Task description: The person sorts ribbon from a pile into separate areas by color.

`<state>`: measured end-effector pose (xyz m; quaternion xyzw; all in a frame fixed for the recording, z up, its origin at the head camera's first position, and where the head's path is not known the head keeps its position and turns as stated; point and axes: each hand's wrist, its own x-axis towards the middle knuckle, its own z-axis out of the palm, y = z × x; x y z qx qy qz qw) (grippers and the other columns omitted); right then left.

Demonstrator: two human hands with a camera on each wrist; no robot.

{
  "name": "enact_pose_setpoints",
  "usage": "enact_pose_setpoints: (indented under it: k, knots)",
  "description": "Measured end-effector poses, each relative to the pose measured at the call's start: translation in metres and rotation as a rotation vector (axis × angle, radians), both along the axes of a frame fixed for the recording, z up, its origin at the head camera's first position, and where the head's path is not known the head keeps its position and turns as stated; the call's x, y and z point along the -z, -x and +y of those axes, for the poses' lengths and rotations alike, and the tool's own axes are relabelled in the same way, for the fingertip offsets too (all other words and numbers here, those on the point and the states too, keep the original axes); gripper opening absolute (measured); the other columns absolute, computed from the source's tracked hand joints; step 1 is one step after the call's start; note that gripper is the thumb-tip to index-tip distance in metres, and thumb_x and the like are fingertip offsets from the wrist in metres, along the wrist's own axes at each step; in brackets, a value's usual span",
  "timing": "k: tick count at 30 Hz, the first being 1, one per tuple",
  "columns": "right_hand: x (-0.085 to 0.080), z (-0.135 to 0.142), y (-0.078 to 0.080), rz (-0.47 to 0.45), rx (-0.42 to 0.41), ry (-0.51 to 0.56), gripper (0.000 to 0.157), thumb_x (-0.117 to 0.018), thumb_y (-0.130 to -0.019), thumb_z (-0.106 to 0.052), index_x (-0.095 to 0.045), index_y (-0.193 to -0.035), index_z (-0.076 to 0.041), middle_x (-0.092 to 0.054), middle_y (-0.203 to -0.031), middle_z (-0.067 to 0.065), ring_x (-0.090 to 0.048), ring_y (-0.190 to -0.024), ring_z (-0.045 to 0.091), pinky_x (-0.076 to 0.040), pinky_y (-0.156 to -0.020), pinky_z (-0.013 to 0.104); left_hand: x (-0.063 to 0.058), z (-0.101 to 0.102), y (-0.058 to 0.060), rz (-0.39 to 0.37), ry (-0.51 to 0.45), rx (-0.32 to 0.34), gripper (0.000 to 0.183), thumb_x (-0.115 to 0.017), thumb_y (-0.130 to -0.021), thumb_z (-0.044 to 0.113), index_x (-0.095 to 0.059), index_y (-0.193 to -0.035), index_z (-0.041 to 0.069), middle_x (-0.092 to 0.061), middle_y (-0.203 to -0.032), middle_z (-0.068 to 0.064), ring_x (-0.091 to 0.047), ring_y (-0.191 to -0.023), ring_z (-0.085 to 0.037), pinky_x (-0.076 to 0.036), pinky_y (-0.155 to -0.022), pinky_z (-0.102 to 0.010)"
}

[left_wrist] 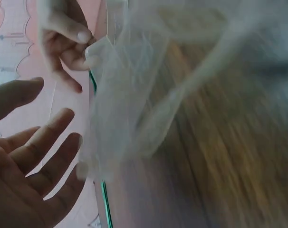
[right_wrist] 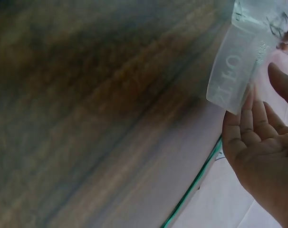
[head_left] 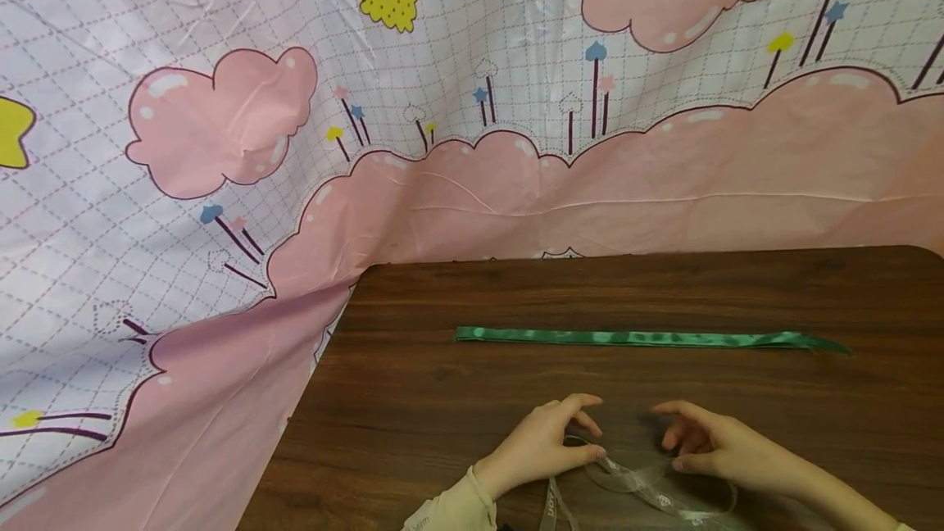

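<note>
A sheer, pale ribbon [head_left: 636, 480] with light printed lettering hangs in loose loops below and between the two hands. My left hand [head_left: 544, 442] is at its left end, where a loop passes by the thumb and fingers; its fingers are spread and loosely bent in the left wrist view. Opposite it, my right hand [head_left: 719, 442] has relaxed, bent fingers, with the thumb apart from them. In the right wrist view the lettered ribbon [right_wrist: 232, 69] overlaps the fingertips of that hand. Beyond both hands a green satin ribbon [head_left: 627, 338] lies stretched across the table.
The dark wood-grain table [head_left: 398, 400] has its far edge against a pink and white patterned cloth [head_left: 472, 203], which also hangs along the left side. A pale sleeve [head_left: 460, 506] covers the left forearm at the near edge.
</note>
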<state>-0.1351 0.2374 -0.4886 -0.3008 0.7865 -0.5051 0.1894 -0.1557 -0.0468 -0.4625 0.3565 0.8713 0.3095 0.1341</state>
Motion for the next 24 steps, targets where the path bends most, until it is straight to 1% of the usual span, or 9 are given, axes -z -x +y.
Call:
enact_pose_setpoints:
  k: [1,2,7,9,12,15,19,22,24]
  knots:
    - [0.002,0.0,0.0,-0.002,-0.015,0.016,0.056,-0.06,-0.089,-0.012,-0.032,-0.132,0.012,-0.056,-0.098,0.014,-0.058,-0.082,0.005,-0.051,-0.07,0.02,0.0,0.003,0.0,-0.012,0.004,0.018,0.055,-0.061,-0.09,0.035,-0.041,-0.137,0.013,-0.067,-0.108,0.009,-0.058,-0.096,-0.004,-0.046,-0.077,-0.014]
    - [0.004,0.0,0.0,0.005,-0.03,0.028,0.054,-0.059,-0.09,-0.01,-0.033,-0.131,0.012,-0.057,-0.096,0.013,-0.058,-0.081,0.006,-0.051,-0.07,0.019,0.0,0.005,-0.001,-0.027,0.013,0.033,0.055,-0.061,-0.09,0.035,-0.041,-0.137,0.014,-0.066,-0.109,0.01,-0.057,-0.092,-0.001,-0.046,-0.076,-0.013]
    - [0.006,-0.003,0.0,0.001,-0.086,0.075,0.045,-0.055,-0.091,-0.005,-0.035,-0.127,0.013,-0.059,-0.09,0.01,-0.062,-0.079,0.009,-0.052,-0.069,0.02,0.005,0.014,-0.004,-0.037,0.066,0.09,0.058,-0.062,-0.089,0.035,-0.039,-0.138,0.014,-0.067,-0.111,0.011,-0.047,-0.073,0.007,-0.042,-0.071,-0.01]
    - [0.005,-0.004,0.0,-0.011,-0.092,0.071,0.045,-0.055,-0.091,-0.007,-0.036,-0.128,0.013,-0.059,-0.092,0.009,-0.061,-0.08,0.008,-0.052,-0.071,0.02,0.007,0.016,-0.006,-0.029,0.081,0.113,0.06,-0.063,-0.088,0.035,-0.038,-0.138,0.013,-0.067,-0.112,0.011,-0.048,-0.077,0.007,-0.041,-0.07,-0.008]
    - [0.004,-0.004,0.0,-0.064,-0.11,0.067,0.052,-0.058,-0.09,-0.009,-0.034,-0.13,0.013,-0.058,-0.095,0.009,-0.059,-0.082,0.006,-0.052,-0.072,0.02,0.011,0.017,-0.009,-0.024,0.099,0.146,0.062,-0.064,-0.088,0.035,-0.037,-0.139,0.013,-0.067,-0.112,0.012,-0.049,-0.083,0.007,-0.041,-0.069,-0.006]
    - [0.005,-0.005,0.0,-0.114,-0.146,0.086,0.054,-0.059,-0.089,-0.007,-0.031,-0.13,0.015,-0.057,-0.093,0.009,-0.058,-0.08,0.004,-0.052,-0.071,0.021,0.015,0.018,-0.011,-0.019,0.102,0.165,0.063,-0.065,-0.087,0.034,-0.037,-0.139,0.012,-0.067,-0.111,0.012,-0.051,-0.087,0.007,-0.041,-0.071,-0.005]
    - [0.006,-0.006,0.001,-0.135,-0.179,0.144,0.048,-0.053,-0.091,-0.002,-0.031,-0.129,0.017,-0.055,-0.087,0.008,-0.057,-0.077,0.004,-0.052,-0.071,0.021,0.017,0.019,-0.012,-0.029,0.079,0.178,0.06,-0.064,-0.088,0.03,-0.037,-0.139,0.014,-0.069,-0.105,0.011,-0.054,-0.091,0.007,-0.042,-0.074,-0.005]
    - [0.004,-0.007,0.003,-0.142,-0.182,0.182,0.046,-0.05,-0.092,0.0,-0.03,-0.129,0.018,-0.055,-0.087,0.011,-0.057,-0.08,0.006,-0.051,-0.075,0.02,0.015,0.019,-0.011,-0.094,0.015,0.184,0.057,-0.063,-0.089,0.025,-0.037,-0.139,0.013,-0.071,-0.098,0.007,-0.058,-0.09,0.009,-0.044,-0.08,-0.007]
    - [0.003,-0.006,0.004,-0.156,-0.177,0.197,0.046,-0.049,-0.092,0.0,-0.029,-0.129,0.018,-0.055,-0.089,0.011,-0.058,-0.084,0.008,-0.051,-0.078,0.02,0.013,0.018,-0.01,-0.156,-0.043,0.171,0.056,-0.063,-0.089,0.023,-0.038,-0.138,0.013,-0.072,-0.096,0.004,-0.06,-0.085,0.009,-0.044,-0.086,-0.011]
